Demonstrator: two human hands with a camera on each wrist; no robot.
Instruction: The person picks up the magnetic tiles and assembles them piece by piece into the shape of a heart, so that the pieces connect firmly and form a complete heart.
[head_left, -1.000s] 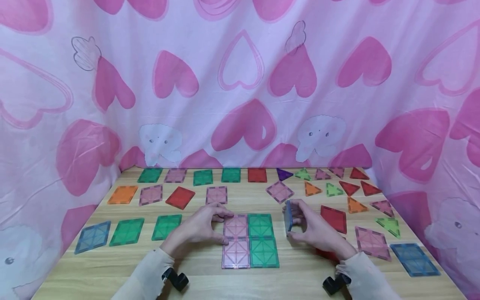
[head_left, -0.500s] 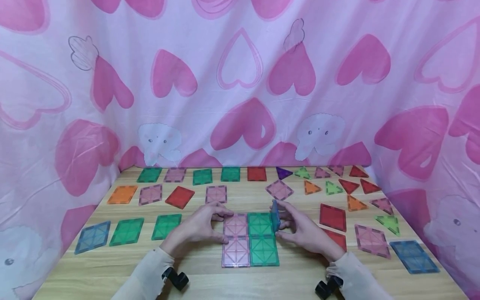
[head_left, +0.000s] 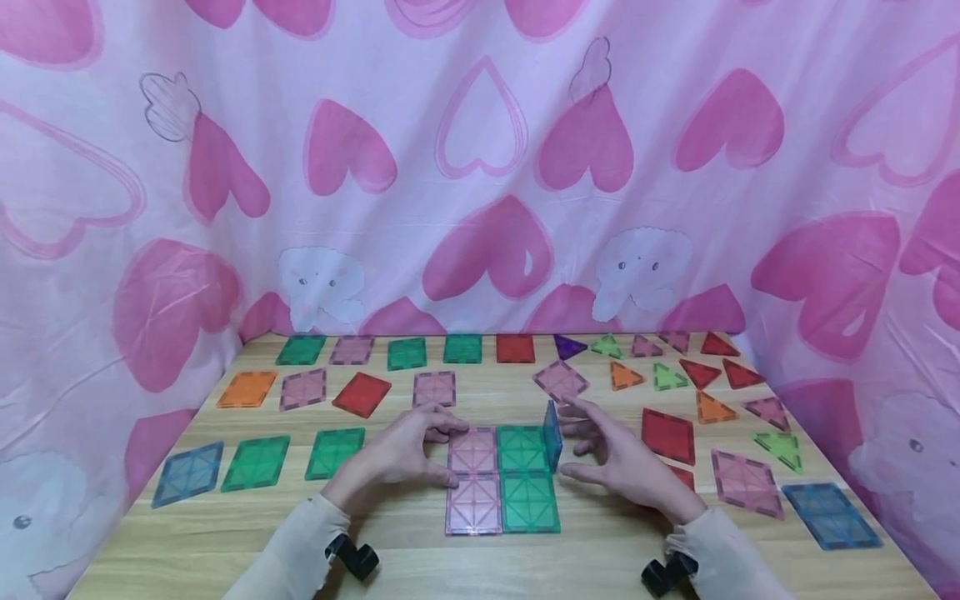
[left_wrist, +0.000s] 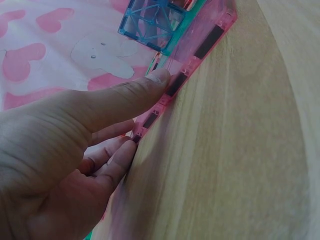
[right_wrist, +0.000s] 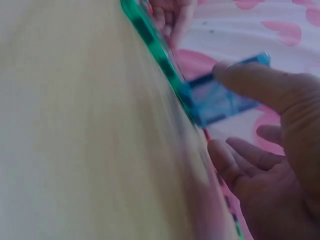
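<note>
Two pink square magnetic tiles (head_left: 473, 503) and two green square magnetic tiles (head_left: 528, 502) lie flat, edge to edge, as one larger square. On the right edge of the far green tile stands a blue magnetic tile (head_left: 552, 437), upright; it shows in the left wrist view as a blue square (left_wrist: 152, 27). My left hand (head_left: 405, 450) rests at the pink tiles' left side, thumb and fingertips touching their edge. Just right of the blue tile is my right hand (head_left: 618, 458), fingers spread and apart from it in the head view.
Green tiles (head_left: 255, 462) and a blue tile (head_left: 187, 473) lie left on the wooden table (head_left: 420, 571). Red (head_left: 667, 436), pink (head_left: 746, 483) and blue tiles (head_left: 831, 515) lie right. Small triangle tiles (head_left: 701, 375) fill the back right. A pink heart-patterned curtain (head_left: 480, 167) hangs behind.
My right hand has carried the blue tile left to the green tile's edge, let it go standing there, and drawn slightly back to the right. The left hand has stayed in place.
</note>
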